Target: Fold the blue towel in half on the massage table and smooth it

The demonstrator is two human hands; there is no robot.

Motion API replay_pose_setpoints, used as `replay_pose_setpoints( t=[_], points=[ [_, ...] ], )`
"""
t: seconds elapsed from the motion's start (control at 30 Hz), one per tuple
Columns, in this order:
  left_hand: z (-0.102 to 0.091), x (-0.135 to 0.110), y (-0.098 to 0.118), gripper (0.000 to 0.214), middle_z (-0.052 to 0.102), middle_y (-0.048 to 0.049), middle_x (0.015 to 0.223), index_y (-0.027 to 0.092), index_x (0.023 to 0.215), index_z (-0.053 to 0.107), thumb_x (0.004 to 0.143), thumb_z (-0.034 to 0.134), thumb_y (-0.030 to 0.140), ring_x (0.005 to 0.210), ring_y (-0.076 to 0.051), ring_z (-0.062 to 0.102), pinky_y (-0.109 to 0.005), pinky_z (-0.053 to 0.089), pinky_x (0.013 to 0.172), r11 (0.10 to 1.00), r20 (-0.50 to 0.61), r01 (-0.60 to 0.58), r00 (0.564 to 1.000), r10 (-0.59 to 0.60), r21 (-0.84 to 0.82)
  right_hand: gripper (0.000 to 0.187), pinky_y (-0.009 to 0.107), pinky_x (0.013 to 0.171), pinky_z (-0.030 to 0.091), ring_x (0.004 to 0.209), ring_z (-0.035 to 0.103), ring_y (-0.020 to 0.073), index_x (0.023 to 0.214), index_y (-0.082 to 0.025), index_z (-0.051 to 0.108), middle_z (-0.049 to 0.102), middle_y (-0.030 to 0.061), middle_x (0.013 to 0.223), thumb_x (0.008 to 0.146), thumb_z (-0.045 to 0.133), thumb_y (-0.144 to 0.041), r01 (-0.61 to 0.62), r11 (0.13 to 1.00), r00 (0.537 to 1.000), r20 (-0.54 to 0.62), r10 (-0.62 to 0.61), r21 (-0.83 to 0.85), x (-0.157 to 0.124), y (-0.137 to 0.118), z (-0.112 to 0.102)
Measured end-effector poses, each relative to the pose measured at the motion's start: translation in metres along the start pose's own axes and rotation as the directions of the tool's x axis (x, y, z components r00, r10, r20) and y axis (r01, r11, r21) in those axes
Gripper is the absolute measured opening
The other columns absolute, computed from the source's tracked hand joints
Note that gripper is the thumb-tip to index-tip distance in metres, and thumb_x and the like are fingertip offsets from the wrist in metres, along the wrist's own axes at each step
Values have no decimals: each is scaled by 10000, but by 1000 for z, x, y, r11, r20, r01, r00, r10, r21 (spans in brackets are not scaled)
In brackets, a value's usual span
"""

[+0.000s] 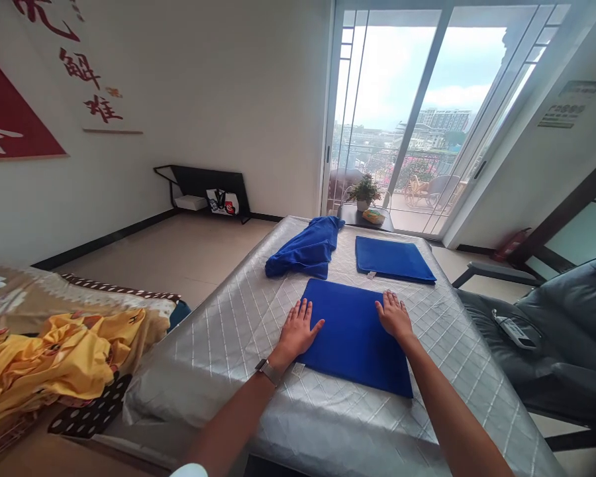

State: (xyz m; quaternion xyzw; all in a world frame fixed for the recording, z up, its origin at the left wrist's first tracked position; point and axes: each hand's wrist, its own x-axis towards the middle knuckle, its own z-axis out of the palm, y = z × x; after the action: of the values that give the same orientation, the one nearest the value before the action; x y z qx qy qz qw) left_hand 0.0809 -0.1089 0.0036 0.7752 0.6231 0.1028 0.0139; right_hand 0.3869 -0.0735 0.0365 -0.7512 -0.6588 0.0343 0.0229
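A flat blue cloth (352, 338), folded into a rectangle with a small white tag at its near left corner, lies on the silver quilted mattress (218, 344). My left hand (298, 331) rests flat on its left edge, fingers apart, a watch on the wrist. At the far right part of the cloth, my right hand (395, 315) lies flat with fingers stretched out. Behind it is a second folded blue cloth (395, 258), also tagged. Farther left a crumpled blue cloth (308, 248) is heaped loosely. Neither hand grips anything.
Yellow bedding (69, 358) is piled on the left. A dark armchair (566, 331) with a power strip (514, 331) on its seat stands at right. Beyond the mattress, a small table holds a potted plant (365, 192), before a sliding glass door (412, 119).
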Motion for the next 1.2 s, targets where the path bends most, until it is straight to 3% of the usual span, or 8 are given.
replay_pose_setpoints(
  t=[0.37, 0.5, 0.63, 0.7, 0.77, 0.87, 1.1, 1.2],
  points=[
    [-12, 12, 7, 902, 300, -176, 1628, 58, 1557, 349, 976, 148, 719, 1525, -323, 226, -467, 179, 1251, 997, 42, 1, 999, -5, 82, 706, 389, 1253, 69, 1551, 119, 198, 1598, -47, 206, 181, 100, 1681, 1020, 154, -449, -8, 998, 999, -37, 11, 62, 14, 12, 30],
    [-12, 45, 54, 902, 332, -187, 1613, 48, 1538, 384, 981, 136, 714, 1520, -307, 250, -454, 199, 1246, 985, 4, -167, 986, 167, 40, 706, 382, 1251, 73, 1549, 130, 193, 1598, -55, 214, 193, 97, 1679, 1019, 158, -453, -16, 997, 999, -41, 19, 74, 15, 12, 30],
    [6, 84, 126, 767, 420, -151, 1576, 93, 1518, 430, 1030, 150, 615, 1494, -248, 323, -414, 233, 1234, 910, -28, -408, 913, 407, -75, 696, 377, 1249, 80, 1550, 122, 189, 1599, -58, 214, 197, 99, 1678, 1019, 167, -438, -18, 999, 999, -27, 20, 51, 14, 13, 29],
    [18, 98, 152, 717, 438, -135, 1569, 101, 1513, 436, 1047, 148, 566, 1489, -231, 332, -407, 233, 1235, 882, -59, -457, 890, 453, -115, 686, 374, 1247, 85, 1551, 114, 184, 1600, -64, 215, 185, 98, 1681, 1019, 162, -426, -9, 999, 1000, -20, 10, 34, 13, 13, 28],
    [28, 107, 162, 712, 433, -128, 1575, 100, 1516, 427, 1050, 142, 556, 1493, -229, 323, -410, 221, 1240, 884, -67, -446, 895, 441, -142, 680, 374, 1246, 87, 1551, 112, 184, 1600, -65, 214, 176, 100, 1684, 1020, 152, -414, -6, 1000, 1000, -15, 6, 27, 12, 13, 27],
    [33, 113, 145, 749, 409, -123, 1590, 112, 1532, 404, 1034, 139, 606, 1503, -240, 300, -430, 200, 1249, 920, -29, -359, 933, 359, -160, 690, 377, 1247, 76, 1551, 110, 192, 1598, -45, 208, 178, 113, 1682, 1019, 149, -418, -11, 999, 1000, -21, 12, 40, 12, 12, 26],
    [16, 108, 32, 800, 326, -115, 1631, 138, 1568, 345, 1008, 116, 661, 1529, -265, 229, -460, 165, 1256, 994, 14, -79, 997, 80, -78, 706, 367, 1250, 61, 1548, 129, 188, 1598, -60, 219, 190, 91, 1681, 1017, 153, -455, -19, 997, 999, -36, 22, 75, 14, 12, 29],
    [12, 103, 0, 832, 277, -138, 1647, 100, 1575, 312, 1001, 125, 673, 1531, -276, 220, -451, 174, 1253, 999, 9, 21, 1000, -21, -49, 708, 365, 1250, 65, 1548, 130, 187, 1599, -58, 217, 186, 89, 1682, 1015, 155, -454, -18, 997, 999, -35, 20, 76, 15, 13, 30]
  ],
)
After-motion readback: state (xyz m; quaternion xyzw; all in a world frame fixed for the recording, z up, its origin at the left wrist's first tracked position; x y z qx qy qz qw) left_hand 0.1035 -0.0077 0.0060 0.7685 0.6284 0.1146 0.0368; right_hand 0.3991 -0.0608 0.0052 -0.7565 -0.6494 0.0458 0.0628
